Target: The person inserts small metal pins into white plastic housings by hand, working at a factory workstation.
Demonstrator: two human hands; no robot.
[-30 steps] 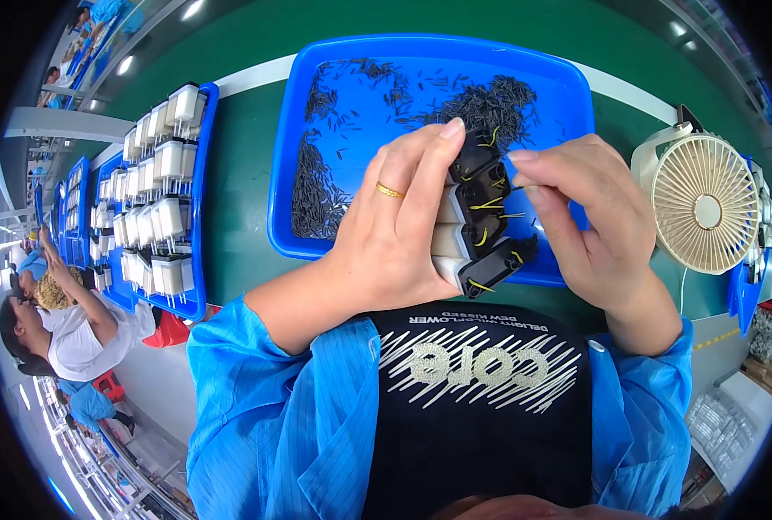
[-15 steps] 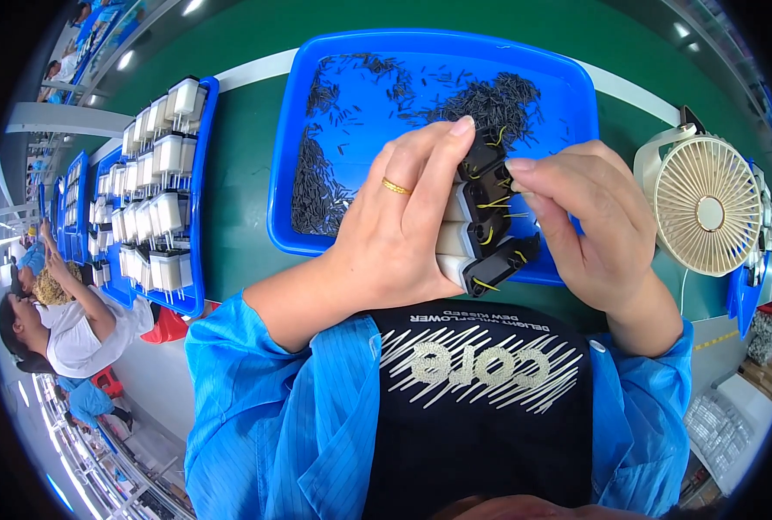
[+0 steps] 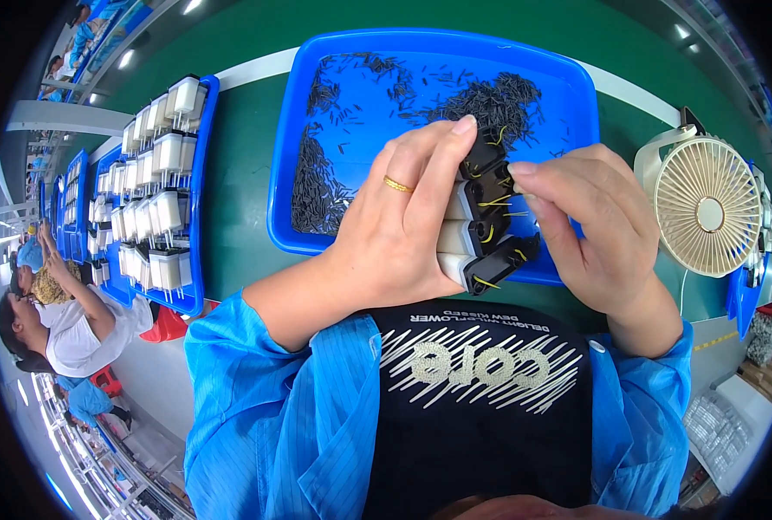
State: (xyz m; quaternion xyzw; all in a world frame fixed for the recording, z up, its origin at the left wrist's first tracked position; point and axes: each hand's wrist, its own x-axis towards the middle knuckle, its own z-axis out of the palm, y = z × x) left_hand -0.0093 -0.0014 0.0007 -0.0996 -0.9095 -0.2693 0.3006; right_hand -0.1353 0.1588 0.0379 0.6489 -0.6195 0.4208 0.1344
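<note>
My left hand (image 3: 395, 221), a ring on one finger, is wrapped round a row of several white blocks with black end caps (image 3: 488, 227). Thin yellow wires (image 3: 494, 204) stick out of the caps, which face right. At the right of the caps, my right hand (image 3: 596, 217) has thumb and forefinger drawn together in a pinch near the wire ends. What lies between those fingertips is too small to make out. Behind both hands sits a blue tray (image 3: 280, 186) holding small black tube-like pieces (image 3: 494, 104), heaped at its far right and along its left side.
To the left, a blue tray (image 3: 201, 173) carries rows of white blocks (image 3: 168, 158) with black caps and thin leads. A cream-coloured fan (image 3: 707, 204) stands on the green table (image 3: 243, 199) at the right. A person in white (image 3: 83, 325) is farther off at the left.
Both hands keep almost the same place. My right fingertips have shifted very slightly beside the caps. The blocks stay in my left hand.
</note>
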